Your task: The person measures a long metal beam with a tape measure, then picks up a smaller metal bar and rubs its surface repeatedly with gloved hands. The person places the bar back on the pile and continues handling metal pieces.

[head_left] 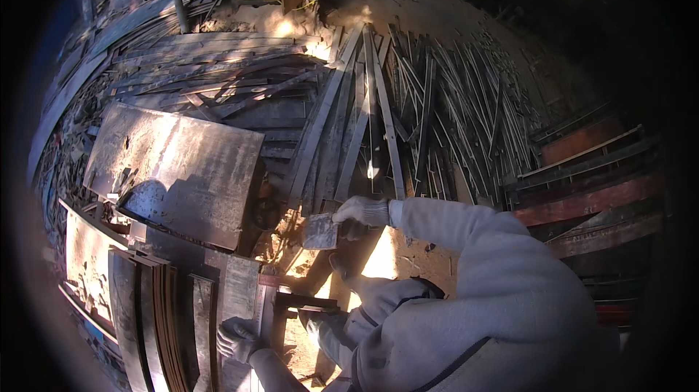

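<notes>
Gripping the edge of a block [318, 234], the right hand [361, 211] reaches out above the floor [426, 264] — the block is flat and squarish, pale and scuffed on its upper face, and lies to the right of the desk [239, 283]. The left hand [237, 339] rests on the near part of the desk with its fingers bent; whether it grasps anything, I cannot tell. A reddish bar [267, 312] runs along the desk's right edge, near the left hand. On that hand's other side, several planks [156, 319] stand side by side, their long edges together. Beyond them, a broad panel [182, 173] catches sunlight, with a shadow across its lower left, and a dark wheel [266, 213] shows just beside its right edge. Farther ahead, long boards [318, 133] fan out, with a tangle of thin strips [466, 115] to their right — and reddish beams [593, 199] are stacked at the far right
</notes>
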### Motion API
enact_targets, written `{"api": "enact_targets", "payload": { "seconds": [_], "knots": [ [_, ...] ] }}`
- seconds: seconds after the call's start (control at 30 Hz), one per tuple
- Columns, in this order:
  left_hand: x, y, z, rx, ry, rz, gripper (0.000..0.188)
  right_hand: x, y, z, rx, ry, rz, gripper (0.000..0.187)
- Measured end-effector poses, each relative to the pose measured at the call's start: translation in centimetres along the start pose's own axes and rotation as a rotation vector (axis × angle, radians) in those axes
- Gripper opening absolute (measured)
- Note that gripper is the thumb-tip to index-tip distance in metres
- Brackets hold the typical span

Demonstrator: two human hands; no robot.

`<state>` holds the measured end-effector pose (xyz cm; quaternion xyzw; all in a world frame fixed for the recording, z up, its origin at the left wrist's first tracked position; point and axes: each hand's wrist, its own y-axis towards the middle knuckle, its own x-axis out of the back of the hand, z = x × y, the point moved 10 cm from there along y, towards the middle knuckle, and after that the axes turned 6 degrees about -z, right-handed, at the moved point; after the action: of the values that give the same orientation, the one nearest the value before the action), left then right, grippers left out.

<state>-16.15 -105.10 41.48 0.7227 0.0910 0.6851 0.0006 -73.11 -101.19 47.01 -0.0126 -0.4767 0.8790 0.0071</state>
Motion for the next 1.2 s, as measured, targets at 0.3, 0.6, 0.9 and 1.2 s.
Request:
{"api": "enact_targets", "payload": {
  "seconds": [0.3,0.6,0.9,1.2],
  "knots": [
    [13.9,-1.4,-7.4,-0.236,-0.148,-0.246,0.063,50.1,-32.7,14.5,0.499,0.502,-1.22,0.046],
    [12.0,-1.3,-6.1,0.146,-0.158,0.456,0.072,-9.3,13.3,-1.8,-0.1,-0.445,-0.015,0.063],
    [17.5,2.6,-2.6,-0.208,-0.366,0.336,0.12,-20.5,6.4,12.9,0.162,-0.571,-0.132,0.063],
    [18.3,6.1,-2.1,-0.348,-0.312,0.291,0.104,-21.6,7.9,16.3,0.076,-0.609,-0.093,0.055]
  ]
}}
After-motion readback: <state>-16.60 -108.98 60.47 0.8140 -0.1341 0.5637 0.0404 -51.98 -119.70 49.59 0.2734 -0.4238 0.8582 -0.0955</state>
